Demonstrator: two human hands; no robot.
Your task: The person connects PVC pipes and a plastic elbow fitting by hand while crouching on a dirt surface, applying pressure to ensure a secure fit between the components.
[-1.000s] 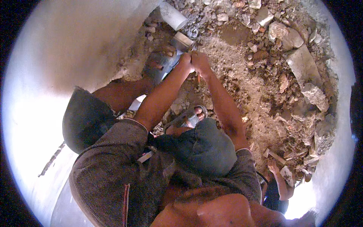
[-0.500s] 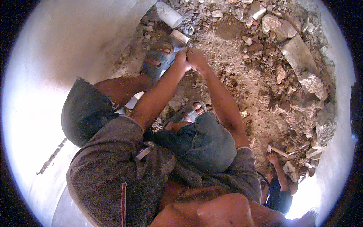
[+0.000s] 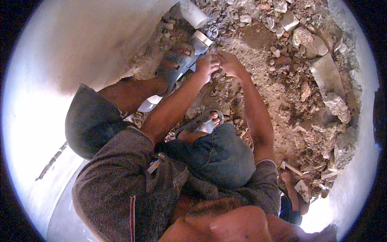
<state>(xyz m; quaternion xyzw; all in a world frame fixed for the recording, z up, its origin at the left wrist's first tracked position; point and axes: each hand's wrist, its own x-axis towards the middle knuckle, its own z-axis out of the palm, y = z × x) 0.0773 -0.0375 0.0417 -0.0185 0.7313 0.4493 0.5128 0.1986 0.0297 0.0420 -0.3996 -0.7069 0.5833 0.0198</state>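
Note:
My left hand (image 3: 207, 66) is beside the pipe, its fingers curled inward. Close to its right, my right hand (image 3: 229, 63) has thumb and fingers pinched together, their tips near the left fingers. Whatever the hands hold is too small or hidden to make out. Just beyond the left hand lies a grey plastic pipe with a pale collar (image 3: 202, 38). A separate white pipe (image 3: 193, 14) points toward that collar from the far side, with a gap between them.
My sandalled feet (image 3: 175, 62) straddle the near part of the pipe. Rubble and a long stone slab (image 3: 327, 72) line the right side. A white wall (image 3: 92, 44) rises at left. Another person's hand (image 3: 285, 176) is by a hammer (image 3: 291, 168) at lower right.
My hands were close together and have moved slightly apart, the right one going rightward. The view has shifted a little, and the other person's hand has moved slightly away from the hammer.

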